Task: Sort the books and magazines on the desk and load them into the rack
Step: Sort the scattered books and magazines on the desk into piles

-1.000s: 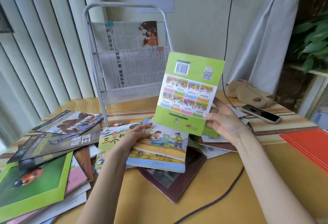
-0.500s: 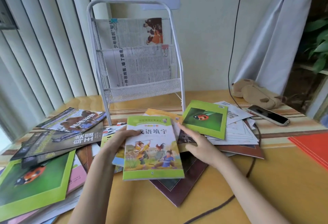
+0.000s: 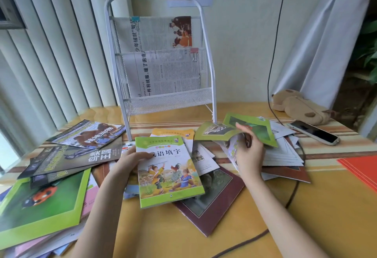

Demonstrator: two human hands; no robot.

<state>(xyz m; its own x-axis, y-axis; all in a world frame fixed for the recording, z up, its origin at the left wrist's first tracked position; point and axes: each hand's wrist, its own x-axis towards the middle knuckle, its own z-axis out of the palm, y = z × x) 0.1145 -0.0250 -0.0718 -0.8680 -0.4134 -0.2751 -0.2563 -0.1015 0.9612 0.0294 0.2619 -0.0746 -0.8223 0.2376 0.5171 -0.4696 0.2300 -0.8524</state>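
A white wire rack (image 3: 211, 67) stands at the back of the desk with two newspapers (image 3: 163, 72) in its upper tiers. My left hand (image 3: 130, 162) grips the left edge of a green-bordered picture book (image 3: 169, 174) that lies on top of a small stack. My right hand (image 3: 247, 151) pinches a thin green-framed booklet (image 3: 216, 132) and lifts it off a pile of papers (image 3: 283, 153). Another green booklet (image 3: 259, 128) lies just behind that hand.
Dark magazines (image 3: 73, 153) and a large ladybird book (image 3: 40, 202) are heaped at the left. A maroon book (image 3: 212, 202) lies under the stack. A phone (image 3: 314, 132), a plush toy (image 3: 297, 106), a red folder (image 3: 361, 168) and a black cable (image 3: 293, 194) occupy the right.
The green book held up a second ago has been laid face up on the stack. My right hand let go of it, moved right and picked up a thin green booklet.
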